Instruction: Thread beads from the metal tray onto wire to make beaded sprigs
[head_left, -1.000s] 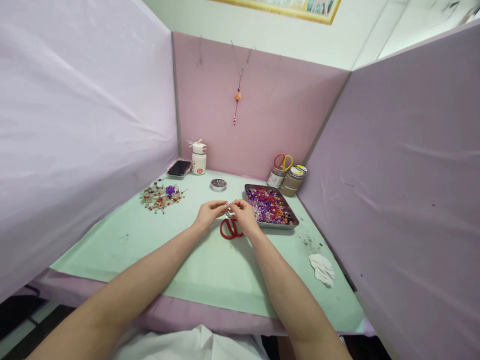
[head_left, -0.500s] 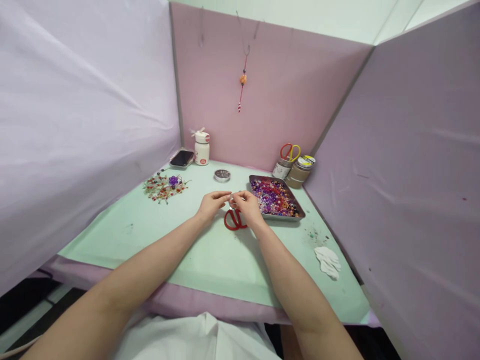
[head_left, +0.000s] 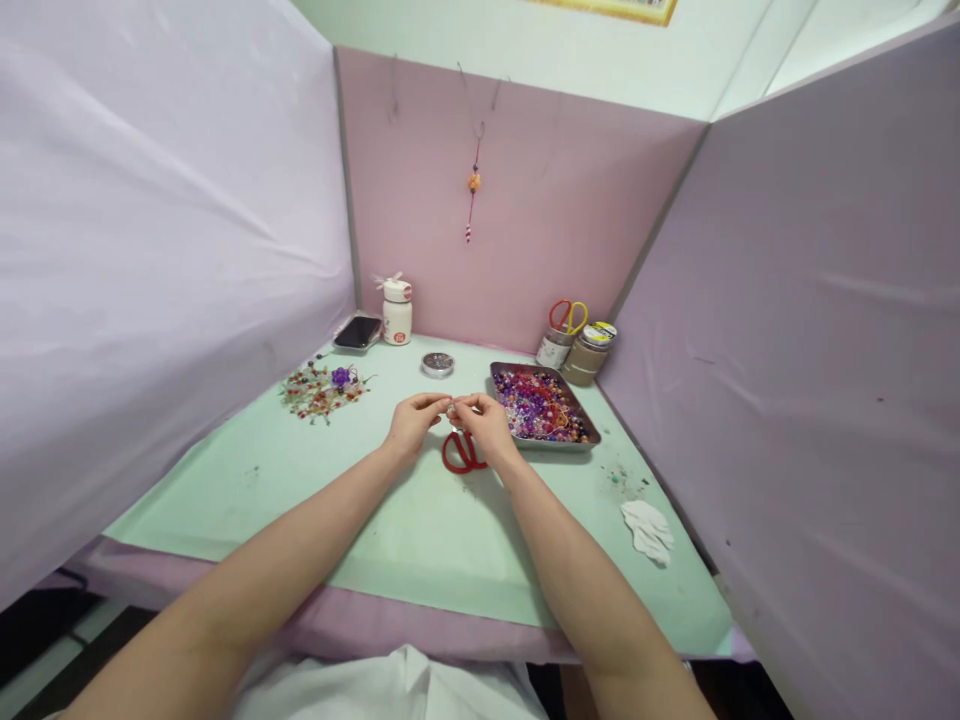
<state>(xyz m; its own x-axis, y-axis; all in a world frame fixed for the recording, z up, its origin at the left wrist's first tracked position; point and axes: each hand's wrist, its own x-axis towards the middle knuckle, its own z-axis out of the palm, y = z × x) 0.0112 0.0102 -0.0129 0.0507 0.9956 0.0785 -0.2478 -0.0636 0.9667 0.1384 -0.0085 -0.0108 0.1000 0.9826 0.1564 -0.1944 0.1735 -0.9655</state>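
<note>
My left hand [head_left: 413,422] and my right hand [head_left: 482,421] meet over the middle of the table, thumbs and forefingers pinched together. Between the fingertips is something small and pale, too tiny to name. Just below the hands lie red-handled scissors [head_left: 455,456], partly covered by my right hand. A metal tray [head_left: 556,446] of purple, red, clear and orange beads stands right beside my right hand. Farther back, a small round dish [head_left: 438,364] holds tiny grey pieces. To the left is a pile of beaded strands [head_left: 319,394] with a purple bead cluster [head_left: 341,377].
A phone [head_left: 358,332] and a white bottle [head_left: 397,318] stand back left. At the back right are a jar [head_left: 590,355] and a can [head_left: 553,350] holding scissors. A white glove [head_left: 647,532] lies on the right. A beaded string [head_left: 473,183] hangs on the pink panel.
The view has tilted up slightly, so the scene sits lower. My two hands have come closer, their fingertips now touching or nearly so.
</note>
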